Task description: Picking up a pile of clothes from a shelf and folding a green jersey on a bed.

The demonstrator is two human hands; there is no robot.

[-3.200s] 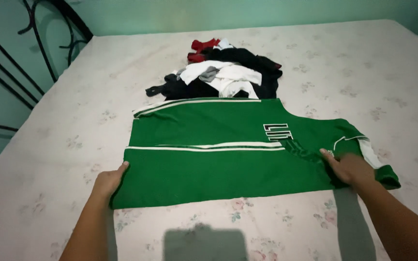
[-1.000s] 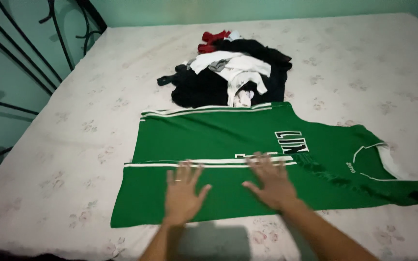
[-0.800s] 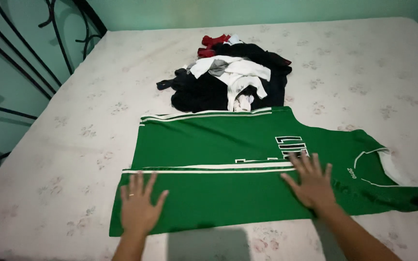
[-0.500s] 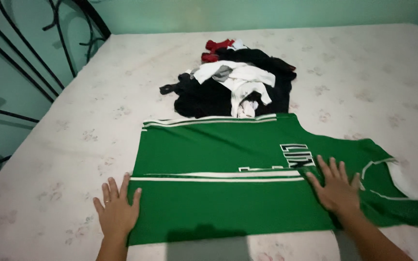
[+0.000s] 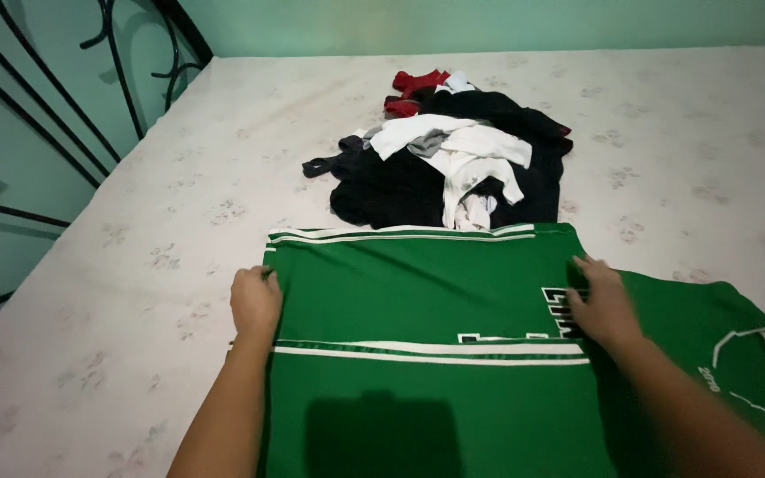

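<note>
Both of the person's forearms are showing bare from the lower edge of the view up to the wrists, with no sleeve, watch or bracelet appearing on either. The left hand (image 5: 256, 299) is showing only its back and knuckles, ungloved. The right hand (image 5: 603, 305) is likewise appearing ungloved, its slim fingers carrying nothing visible.

I count one green jersey (image 5: 418, 292) spread on one bed (image 5: 179, 204), with two white stripes along its far hem and two more across its middle. My two hands, left hand (image 5: 256, 301) and right hand (image 5: 602, 305), rest on it. Beyond lies one pile of clothes (image 5: 453, 159): black, white, one grey, one red.
</note>
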